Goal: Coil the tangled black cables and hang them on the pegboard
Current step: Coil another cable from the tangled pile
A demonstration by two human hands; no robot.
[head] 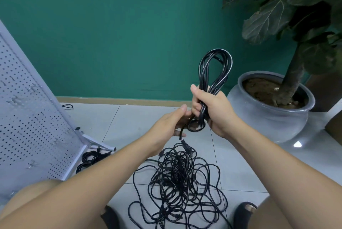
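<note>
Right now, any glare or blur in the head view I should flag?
Head view: glare spot on the floor tile by the grey pot; head view: sheen on the coiled cable, yet sharp; head view: pegboard hooks look smeared.

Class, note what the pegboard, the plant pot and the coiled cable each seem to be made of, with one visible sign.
Pegboard: probably painted sheet metal, matt pale grey; even punched holes and a thin rigid frame.
Plant pot: likely glazed ceramic, smooth grey; soft sheen on its rounded wall.
Coiled cable: flexible plastic or rubber jacket, black with a slight gloss; it bends into tight loops.
</note>
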